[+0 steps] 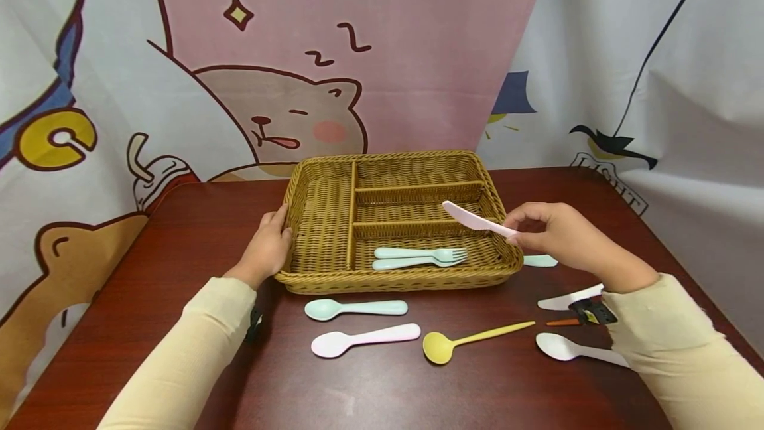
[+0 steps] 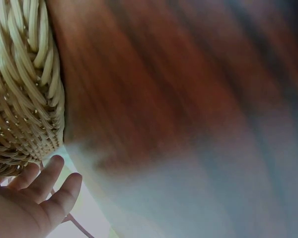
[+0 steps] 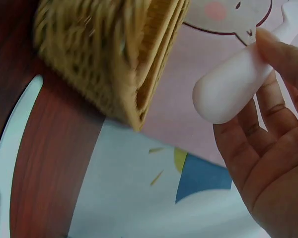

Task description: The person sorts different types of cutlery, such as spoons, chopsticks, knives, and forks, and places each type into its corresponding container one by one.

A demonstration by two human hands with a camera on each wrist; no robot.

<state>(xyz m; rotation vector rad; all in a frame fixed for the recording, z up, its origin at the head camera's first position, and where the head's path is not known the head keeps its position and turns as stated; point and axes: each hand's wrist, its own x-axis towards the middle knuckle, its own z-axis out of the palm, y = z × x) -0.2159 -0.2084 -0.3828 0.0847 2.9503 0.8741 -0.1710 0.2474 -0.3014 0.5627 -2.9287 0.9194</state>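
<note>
My right hand (image 1: pixel 558 234) pinches a pink knife (image 1: pixel 474 219) over the right side of the basket (image 1: pixel 400 281); my left hand (image 1: pixel 267 247), fingers loosely extended, touches its left side. Two green forks (image 1: pixel 412 253) lie inside — spoons (image 1: pixel 325 310) in front, a green knife (image 1: pixel 540 261) just beside.

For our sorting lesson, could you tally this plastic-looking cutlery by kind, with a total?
Spoons: mint oval spoon, pink oval spoon, yellow round spoon, white oval spoon: 4
Forks: mint upper fork, mint lower fork: 2
Knives: pink knife, mint knife, white knife: 3
Orange piece, partly hidden, kind unclear: 1
Total: 10
</note>
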